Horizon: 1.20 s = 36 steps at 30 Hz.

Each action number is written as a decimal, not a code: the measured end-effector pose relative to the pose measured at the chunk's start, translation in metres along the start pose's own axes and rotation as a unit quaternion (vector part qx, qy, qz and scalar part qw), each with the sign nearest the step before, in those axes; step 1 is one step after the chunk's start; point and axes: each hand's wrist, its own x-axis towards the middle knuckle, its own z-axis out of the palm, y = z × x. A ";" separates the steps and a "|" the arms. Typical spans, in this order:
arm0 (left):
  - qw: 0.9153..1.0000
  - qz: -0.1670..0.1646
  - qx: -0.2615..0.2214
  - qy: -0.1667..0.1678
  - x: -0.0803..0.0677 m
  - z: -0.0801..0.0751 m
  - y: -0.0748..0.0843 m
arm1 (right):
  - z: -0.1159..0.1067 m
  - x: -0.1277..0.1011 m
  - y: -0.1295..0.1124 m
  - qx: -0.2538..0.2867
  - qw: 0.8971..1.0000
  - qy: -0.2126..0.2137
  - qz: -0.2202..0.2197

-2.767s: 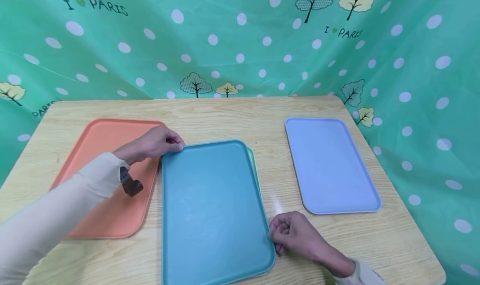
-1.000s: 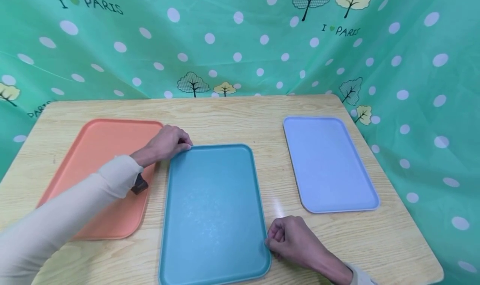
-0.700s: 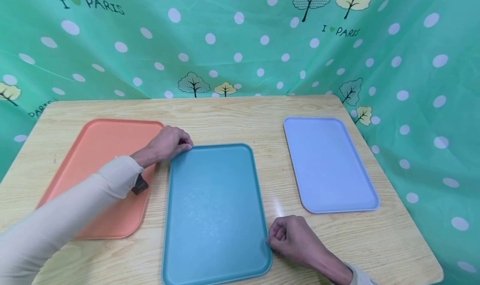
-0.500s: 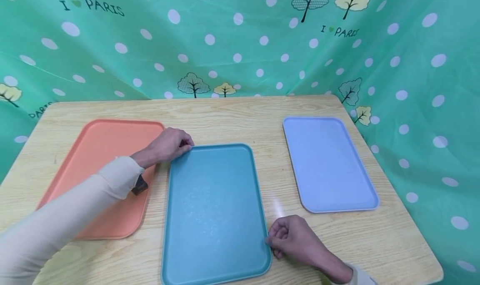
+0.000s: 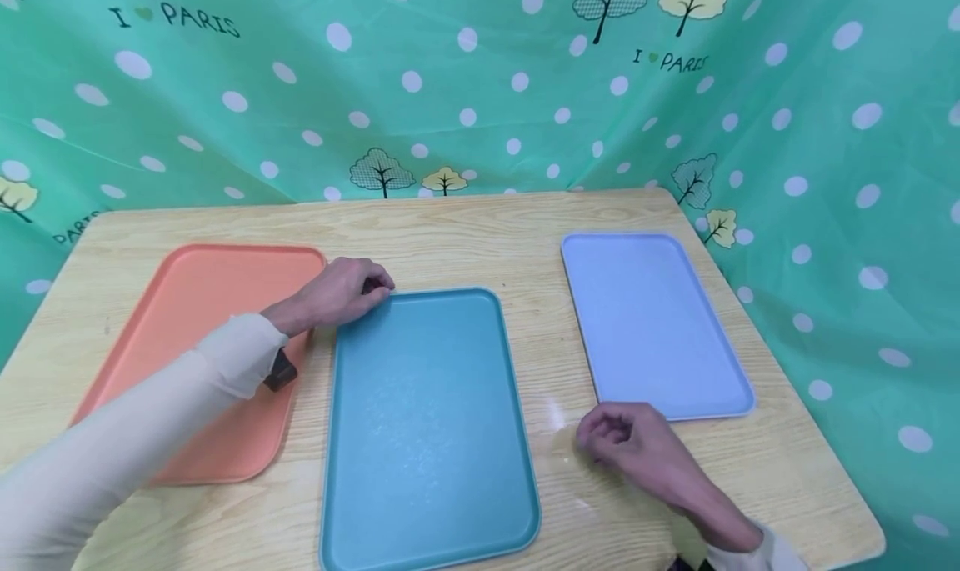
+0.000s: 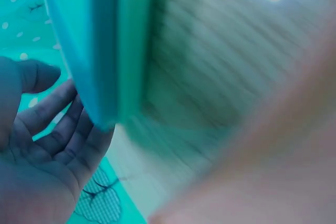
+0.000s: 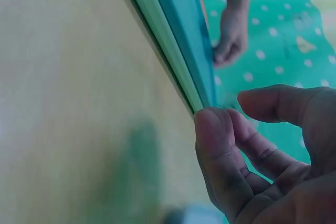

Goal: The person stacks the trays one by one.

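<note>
The teal tray [image 5: 427, 425], a smooth matte plastic rectangle with rounded corners and a low raised rim, lay flat at 6 o'clock on the wooden table [image 5: 480, 229], whose pale top showed a fine straight grain. The right wrist view showed a paler green tray [image 7: 163, 45] nested directly beneath it, its edge visible as a thin lighter band under the teal rim. The left hand [image 5: 341, 292] sat at the teal tray's far-left corner, at about 11 o'clock of that tray; its fingers were loosely curled beside the corner, and I could not tell whether they touched the rim. The right hand [image 5: 626, 442] hovered over bare table at 3 o'clock of the tray, apart from its rim, fingers loosely curled and holding nothing. 2 more trays of the same rounded shape lay flat: an orange tray [image 5: 202, 346] at 9 o'clock, just beside the teal one, and a light blue tray [image 5: 652, 325] at 2 o'clock. A green polka-dot cloth [image 5: 480, 79] with tree prints hung in soft folds behind.
</note>
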 end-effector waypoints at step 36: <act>0.971 -0.112 -0.191 -0.085 0.124 0.039 0.140 | -0.177 0.055 0.059 -0.164 0.951 0.247 0.085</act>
